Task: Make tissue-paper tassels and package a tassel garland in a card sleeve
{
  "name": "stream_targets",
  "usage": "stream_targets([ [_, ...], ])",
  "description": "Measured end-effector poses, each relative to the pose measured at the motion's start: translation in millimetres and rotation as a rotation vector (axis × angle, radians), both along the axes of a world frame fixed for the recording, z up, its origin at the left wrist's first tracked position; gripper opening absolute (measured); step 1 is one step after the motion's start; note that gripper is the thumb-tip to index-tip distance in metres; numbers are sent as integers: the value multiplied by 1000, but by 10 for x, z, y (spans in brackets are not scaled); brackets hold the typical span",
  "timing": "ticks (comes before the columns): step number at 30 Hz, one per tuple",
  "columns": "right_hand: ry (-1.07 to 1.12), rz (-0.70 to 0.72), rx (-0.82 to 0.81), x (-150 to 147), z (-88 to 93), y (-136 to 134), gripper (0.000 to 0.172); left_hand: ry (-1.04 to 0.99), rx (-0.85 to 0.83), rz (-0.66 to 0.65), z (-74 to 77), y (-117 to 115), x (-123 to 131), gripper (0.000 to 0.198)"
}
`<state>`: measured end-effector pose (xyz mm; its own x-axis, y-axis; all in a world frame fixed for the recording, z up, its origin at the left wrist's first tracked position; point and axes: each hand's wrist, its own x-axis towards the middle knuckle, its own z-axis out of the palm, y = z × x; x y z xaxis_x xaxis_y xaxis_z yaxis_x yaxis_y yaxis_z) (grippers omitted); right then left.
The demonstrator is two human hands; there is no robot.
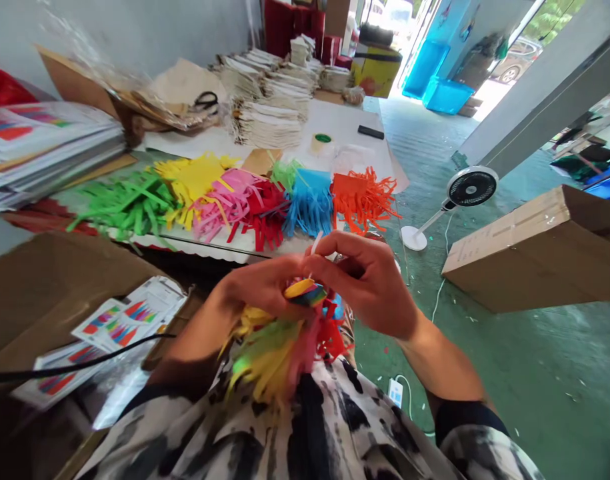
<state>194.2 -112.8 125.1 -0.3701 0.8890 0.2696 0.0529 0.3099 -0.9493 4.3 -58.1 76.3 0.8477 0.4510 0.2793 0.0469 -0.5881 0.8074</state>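
Table (201, 247) spans upper left of frame. Coloured fringed paper (310, 187) lies along near edge, mid-frame; pale stacks (272, 121) behind, top centre; printed sheets (49, 137), far left.

Here's the fringed paper bundle (269, 360), held up in mid-air, rolled at its upper end, yellow, pink and blue layers packed together! Below hangs the loose fringe, a little blurred: yellow-green on the left, pink in the middle, red to the right. And a thin white strip (316, 243) pokes up top, leaning slightly right
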Motion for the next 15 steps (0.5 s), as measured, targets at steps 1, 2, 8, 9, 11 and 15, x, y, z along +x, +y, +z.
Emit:
stream_targets([
  [1,-10,13,-1,-3,2,-5,29,5,-134,-79,-67,-27,14,14],
  [2,-22,23,6,-5,0,-8,29,28,-270,-155,-133,-55,25,14],
  [8,-190,11,141,18,-73,19,22,77,-617,-332,-304,-176,83,21],
  [9,-226,-1,168,26,-86,23,21,58,-630,-383,-303,-184,94,23],
  [11,-296,-20,235,39,-105,25,21,43,-697,-467,-315,-209,116,28],
  [15,-451,-70,376,50,-131,2,20,12,-946,-531,-431,-328,159,29],
])
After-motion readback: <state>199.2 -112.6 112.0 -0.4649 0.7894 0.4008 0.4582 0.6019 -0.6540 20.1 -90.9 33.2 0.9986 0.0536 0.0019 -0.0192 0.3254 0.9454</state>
